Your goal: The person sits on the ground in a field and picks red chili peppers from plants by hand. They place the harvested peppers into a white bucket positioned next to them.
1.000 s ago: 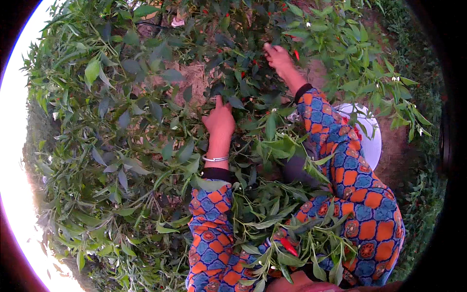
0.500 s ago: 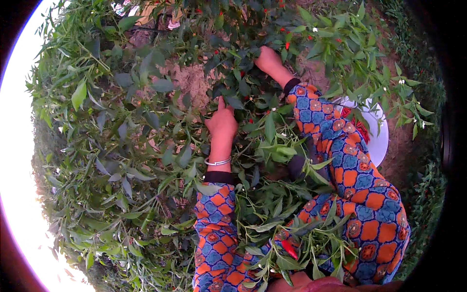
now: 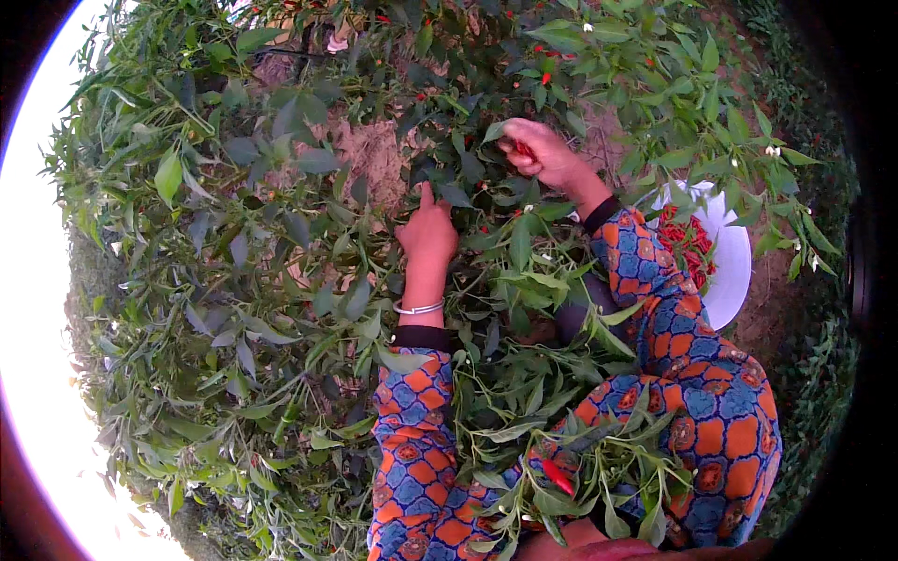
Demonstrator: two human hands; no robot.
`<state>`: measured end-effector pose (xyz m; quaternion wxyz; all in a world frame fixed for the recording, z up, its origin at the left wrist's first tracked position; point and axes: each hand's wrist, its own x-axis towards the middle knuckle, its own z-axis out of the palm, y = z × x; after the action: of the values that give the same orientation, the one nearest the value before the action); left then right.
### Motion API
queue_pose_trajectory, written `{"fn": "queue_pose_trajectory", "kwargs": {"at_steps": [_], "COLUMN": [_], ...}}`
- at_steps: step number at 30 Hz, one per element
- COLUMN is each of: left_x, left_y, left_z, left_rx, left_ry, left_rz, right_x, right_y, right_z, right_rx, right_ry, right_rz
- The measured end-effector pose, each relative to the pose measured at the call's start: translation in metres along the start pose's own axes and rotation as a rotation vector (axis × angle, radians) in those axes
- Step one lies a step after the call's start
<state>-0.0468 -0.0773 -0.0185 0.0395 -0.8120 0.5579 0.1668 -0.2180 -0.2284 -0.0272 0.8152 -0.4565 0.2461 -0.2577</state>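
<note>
pepper (image 3: 522, 148), small and red, sits in the curled fingers of your right hand (image 3: 552, 164), among leaves (image 3: 456, 195). your left hand (image 3: 429, 236) is nearer you, left of the right one, index finger extended; whether it grips anything, i cannot tell. right of your right hand, nearer you, a white container (image 3: 732, 276) holds red peppers (image 3: 690, 251).

The left of two head-worn fisheye cameras looks down, upright and unmirrored, from near above the chili pepper plants (image 3: 281, 327). The left hand (image 3: 427, 234) falls near mid-frame, the right hand (image 3: 552, 161) above and right; printed sleeves (image 3: 412, 421) enter from below. Black vignette rounds the right edge.
</note>
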Motion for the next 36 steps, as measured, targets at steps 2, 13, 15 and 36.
{"fn": "queue_pose_trajectory", "kwargs": {"at_steps": [2, 13, 15, 36], "left_x": [-0.011, -0.006, 0.008, -0.060], "left_y": [-0.017, -0.008, 0.018, 0.029], "left_z": [-0.003, -0.009, -0.003, -0.072], "left_rx": [0.024, -0.016, -0.051, -0.860], "left_ry": [0.018, -0.020, -0.011, 0.422], "left_rz": [-0.049, -0.039, 0.066, 0.400], "right_x": [0.021, 0.075, 0.072, -0.345], "right_y": [0.005, 0.016, 0.020, -0.047], "right_z": [0.037, 0.034, -0.028, -0.016], "right_rx": [-0.829, -1.603, -1.262, -0.579], "right_ry": [0.105, 0.088, 0.145, 1.080], "right_rz": [-0.311, -0.373, -0.395, -0.569]}}
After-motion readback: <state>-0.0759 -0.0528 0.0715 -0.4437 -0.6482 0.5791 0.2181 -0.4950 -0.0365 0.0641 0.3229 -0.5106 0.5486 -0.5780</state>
